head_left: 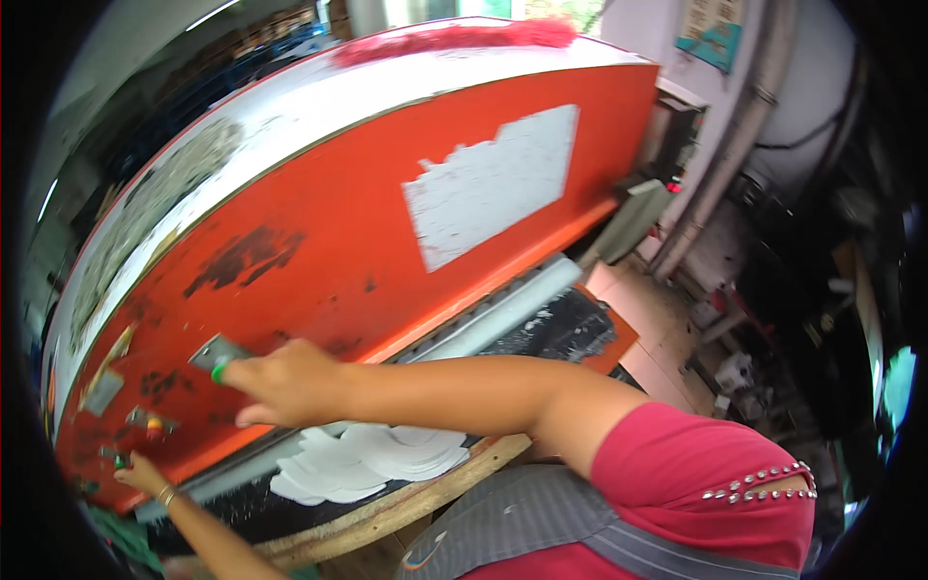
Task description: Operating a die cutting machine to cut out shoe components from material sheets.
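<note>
A large orange-red machine panel (348, 222) with a curved top and scuffed paint stands in front of me. My right hand (302, 383) reaches across to its left part, with a fingertip at a green round button (219, 371) beside a small metal plate (215, 350). The thumb is apart from the finger. Farther left and lower, my left hand (145, 476) has its fingers at another green button (121, 462), spread around it. Neither hand shows a held object. Between the two buttons sits a red-and-yellow knob (155, 426) on the panel.
White flat cut pieces (367, 459) lie overlapping on a black surface below the panel, behind a wooden edge strip (387, 508). A pale bar (507, 300) runs under the machine. Red fluffy material (464, 39) lies on top. A pipe (725, 145) rises at right.
</note>
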A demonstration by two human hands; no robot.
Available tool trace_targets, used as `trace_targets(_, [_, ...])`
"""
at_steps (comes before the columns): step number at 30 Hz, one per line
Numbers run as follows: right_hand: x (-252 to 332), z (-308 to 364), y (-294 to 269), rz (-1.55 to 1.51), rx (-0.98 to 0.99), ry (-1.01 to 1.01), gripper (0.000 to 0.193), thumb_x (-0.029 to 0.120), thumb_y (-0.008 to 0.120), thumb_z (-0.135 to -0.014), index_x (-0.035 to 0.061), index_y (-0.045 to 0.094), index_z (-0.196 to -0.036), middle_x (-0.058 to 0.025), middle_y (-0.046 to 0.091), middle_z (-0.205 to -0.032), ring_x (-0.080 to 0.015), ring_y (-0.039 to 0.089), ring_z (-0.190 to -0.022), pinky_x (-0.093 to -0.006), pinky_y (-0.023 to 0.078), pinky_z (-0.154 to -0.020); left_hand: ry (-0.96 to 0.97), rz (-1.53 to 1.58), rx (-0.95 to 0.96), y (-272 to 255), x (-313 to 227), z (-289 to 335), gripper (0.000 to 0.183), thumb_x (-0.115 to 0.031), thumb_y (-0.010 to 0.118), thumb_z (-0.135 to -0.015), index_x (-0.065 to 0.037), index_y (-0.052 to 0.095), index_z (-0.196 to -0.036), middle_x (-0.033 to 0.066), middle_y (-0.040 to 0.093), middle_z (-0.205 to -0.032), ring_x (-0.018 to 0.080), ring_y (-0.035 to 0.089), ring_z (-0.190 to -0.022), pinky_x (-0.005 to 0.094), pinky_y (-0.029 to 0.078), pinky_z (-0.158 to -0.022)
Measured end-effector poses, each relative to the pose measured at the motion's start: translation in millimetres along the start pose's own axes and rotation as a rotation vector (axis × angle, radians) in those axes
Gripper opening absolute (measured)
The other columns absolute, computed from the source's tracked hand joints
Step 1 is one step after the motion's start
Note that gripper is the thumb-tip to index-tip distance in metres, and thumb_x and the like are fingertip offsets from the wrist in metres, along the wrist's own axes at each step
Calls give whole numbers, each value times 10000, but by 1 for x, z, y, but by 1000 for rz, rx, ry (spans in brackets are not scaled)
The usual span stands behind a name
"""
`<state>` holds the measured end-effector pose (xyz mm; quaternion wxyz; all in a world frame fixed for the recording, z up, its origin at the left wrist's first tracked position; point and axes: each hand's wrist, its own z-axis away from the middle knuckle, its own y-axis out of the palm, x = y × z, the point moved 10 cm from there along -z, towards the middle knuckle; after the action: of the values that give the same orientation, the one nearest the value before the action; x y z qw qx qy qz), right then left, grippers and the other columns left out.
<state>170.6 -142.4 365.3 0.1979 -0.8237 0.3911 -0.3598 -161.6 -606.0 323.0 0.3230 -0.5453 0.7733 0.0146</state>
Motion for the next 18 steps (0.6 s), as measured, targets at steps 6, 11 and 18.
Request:
trace_targets(6, [-27, -3, 8, 216, 31, 102, 318, 287, 578, -850, 35, 472, -1013, -113, 641, -774, -358, 639, -643, -482, 481, -570, -183, 424, 607, 25, -33, 39, 557, -270, 473, -934, -68, 339, -1436, 117, 476, -1362, 207, 465, -1178, 327, 307, -1016])
trace_targets(11, [-34, 87, 1, 29, 295, 176, 342, 290, 618, -825, 51, 485, -1031, -157, 643, -851, -377, 638, -775, -506, 479, -640, 67, 529, 968, -24, -121, 210, 263, -137, 523, -924, 29, 607, -1111, 129, 628, -1071, 187, 593, -943, 317, 485, -833])
trace_targets(18, [-36, 253, 29, -33, 735, 332, 511, 367, 759, -674, 18, 596, -1009, -157, 603, -1014, -345, 575, -990, -431, 481, -804, 658, 820, 1293, -192, -359, 469, 223, -66, 598, -803, 14, 626, -1009, 179, 645, -961, 332, 625, -879, 377, 490, -800])
